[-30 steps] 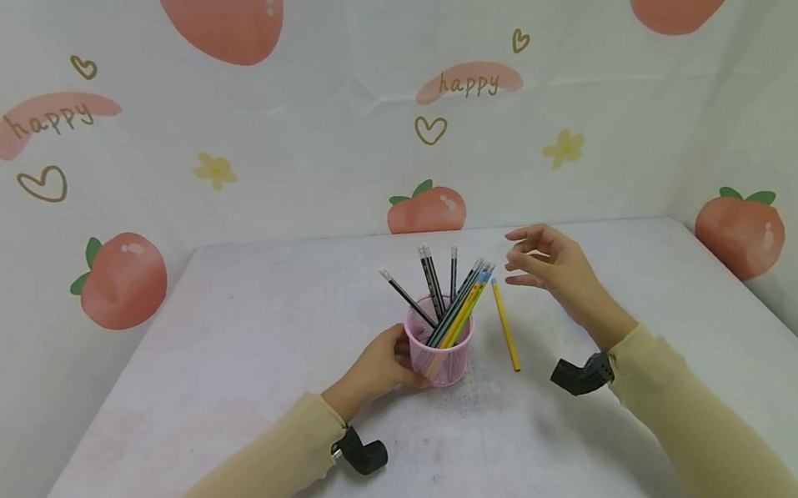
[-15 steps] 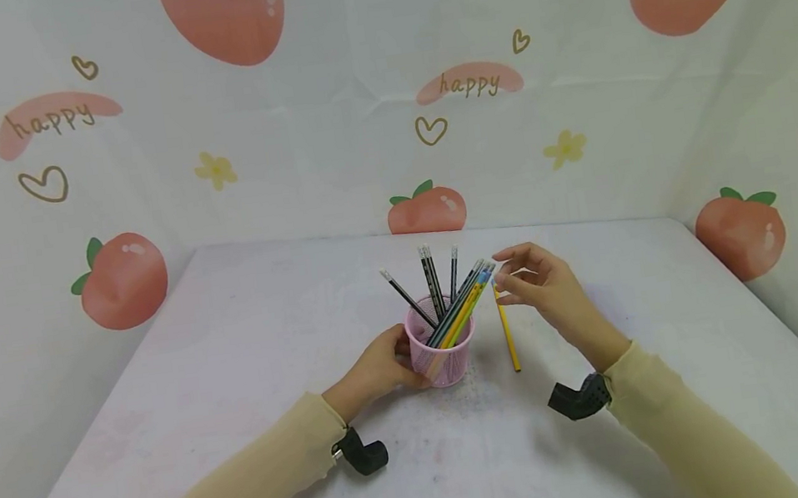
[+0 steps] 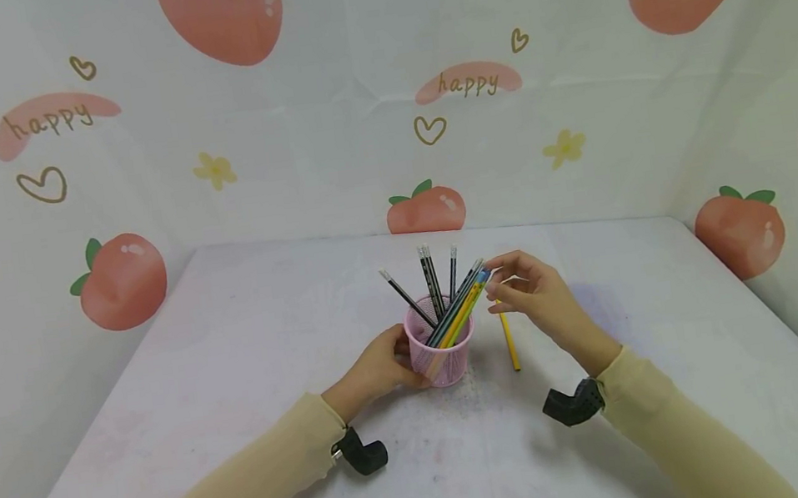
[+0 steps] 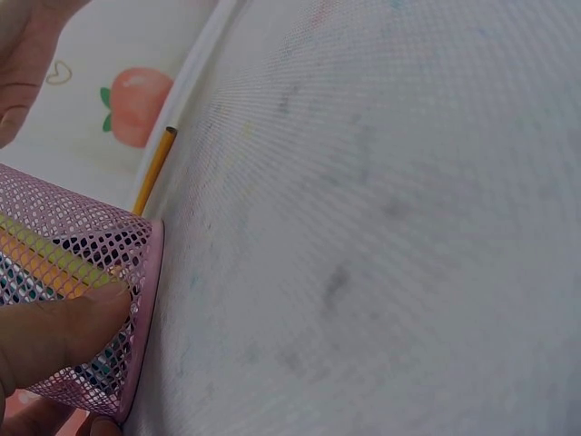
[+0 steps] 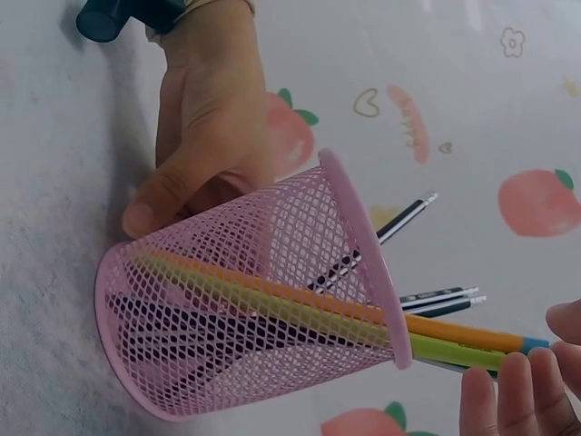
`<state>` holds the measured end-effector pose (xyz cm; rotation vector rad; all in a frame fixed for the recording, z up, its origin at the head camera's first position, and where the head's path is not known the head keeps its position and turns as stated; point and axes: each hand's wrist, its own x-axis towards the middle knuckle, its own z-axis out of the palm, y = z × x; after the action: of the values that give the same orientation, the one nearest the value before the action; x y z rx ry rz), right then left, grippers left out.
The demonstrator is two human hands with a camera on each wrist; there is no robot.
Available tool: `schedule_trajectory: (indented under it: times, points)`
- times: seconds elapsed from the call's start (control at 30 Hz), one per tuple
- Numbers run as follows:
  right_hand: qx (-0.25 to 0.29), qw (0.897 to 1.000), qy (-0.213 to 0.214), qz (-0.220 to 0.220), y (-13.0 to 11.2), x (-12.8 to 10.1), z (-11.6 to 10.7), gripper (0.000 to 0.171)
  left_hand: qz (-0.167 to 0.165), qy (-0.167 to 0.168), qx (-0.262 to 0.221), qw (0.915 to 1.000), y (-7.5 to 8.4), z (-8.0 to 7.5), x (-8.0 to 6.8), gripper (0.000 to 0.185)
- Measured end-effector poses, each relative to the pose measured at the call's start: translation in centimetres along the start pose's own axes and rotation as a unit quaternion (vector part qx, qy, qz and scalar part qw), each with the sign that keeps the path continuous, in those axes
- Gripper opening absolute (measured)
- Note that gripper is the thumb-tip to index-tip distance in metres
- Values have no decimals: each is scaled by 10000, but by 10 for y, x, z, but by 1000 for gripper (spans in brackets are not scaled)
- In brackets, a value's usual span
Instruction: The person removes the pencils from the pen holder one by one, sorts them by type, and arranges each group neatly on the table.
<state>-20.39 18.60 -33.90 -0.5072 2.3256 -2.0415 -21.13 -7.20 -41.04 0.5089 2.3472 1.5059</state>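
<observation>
Standing upright near the middle of the white bench (image 3: 233, 372), one pink mesh cup (image 3: 444, 358) holds a loose bundle of pencils (image 3: 456, 309). The left hand (image 3: 378, 367) wraps around the cup's left wall, thumb pressed flat against the mesh in the left wrist view, steadying it. The right hand (image 3: 533, 292) reaches the upper ends of the pencils that lean toward the right rim, its fingertips (image 5: 517, 391) closing loosely around the blue-tipped and green ones; whether they already pinch a pencil or merely touch it I cannot tell for sure, though the thumb and forefinger look drawn together on the tips. Counting is only rough: about four dark pencils stand more upright at the back, and some four or five yellow, green and blue-ended ones lean to the right, overlapping too closely for an exact figure. One yellow pencil (image 3: 509, 342) lies flat on the bench just right of the cup, apart from it. The pencils are probably light, stiff and smooth, so a pinch near the top end ought to lift one cleanly, though neighbours may drag along. The cup seems light and easily tipped, which makes the steadying grip low on its wall sensible. A peach-printed backdrop (image 3: 376, 75) surrounds the bench.
</observation>
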Motion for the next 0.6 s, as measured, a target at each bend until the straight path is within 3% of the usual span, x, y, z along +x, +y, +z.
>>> schedule_trajectory:
  times: [0.6]
  points:
    - [51,10000,-12,30,-2,-1,8,36,56,-32,-43,10000,0,0,-1,71]
